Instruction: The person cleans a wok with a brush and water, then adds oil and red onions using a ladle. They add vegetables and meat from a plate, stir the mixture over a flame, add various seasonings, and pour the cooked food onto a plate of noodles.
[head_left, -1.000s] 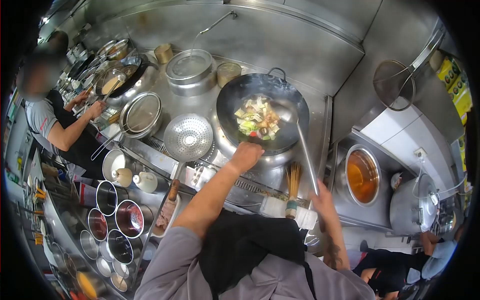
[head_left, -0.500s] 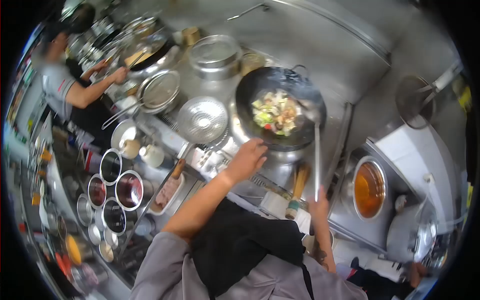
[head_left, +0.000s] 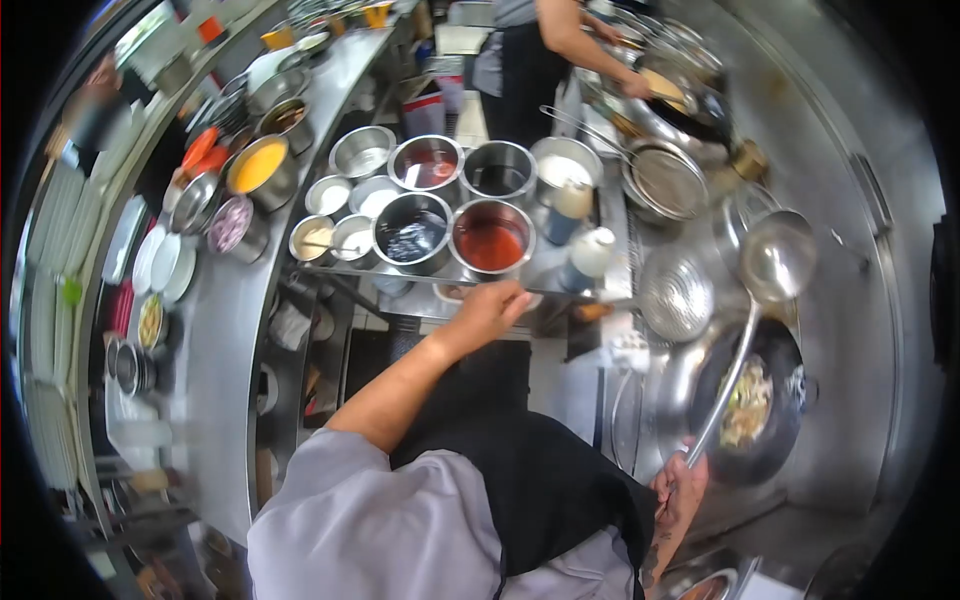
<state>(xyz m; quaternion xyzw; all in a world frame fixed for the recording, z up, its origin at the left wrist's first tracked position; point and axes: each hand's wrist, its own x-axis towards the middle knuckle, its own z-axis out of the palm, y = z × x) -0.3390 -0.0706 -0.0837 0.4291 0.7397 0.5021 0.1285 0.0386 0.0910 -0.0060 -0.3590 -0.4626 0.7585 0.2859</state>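
Note:
My right hand [head_left: 683,478] is wrapped round the long handle of a metal ladle [head_left: 778,258]. The ladle's bowl is raised above the far rim of a dark wok [head_left: 785,440], which holds chopped pale and green food [head_left: 748,405]. My left hand [head_left: 490,312] has its fingers curled at the front edge of a rack of seasoning pots. Just beyond it stands a steel pot of red liquid [head_left: 492,243], beside a pot of dark liquid [head_left: 412,232]. What those fingers hold, if anything, is hidden.
White-capped squeeze bottles [head_left: 592,253] stand right of the pots. A perforated strainer [head_left: 677,293] lies between them and the wok. A steel counter [head_left: 215,370] runs along the left, with a pot of yellow liquid [head_left: 262,167]. Another person's arm [head_left: 590,45] works at the back.
My view has turned left toward the seasoning pots. The ladle has come up out of the wok in my right hand. My left hand has moved from beside the wok to the pots.

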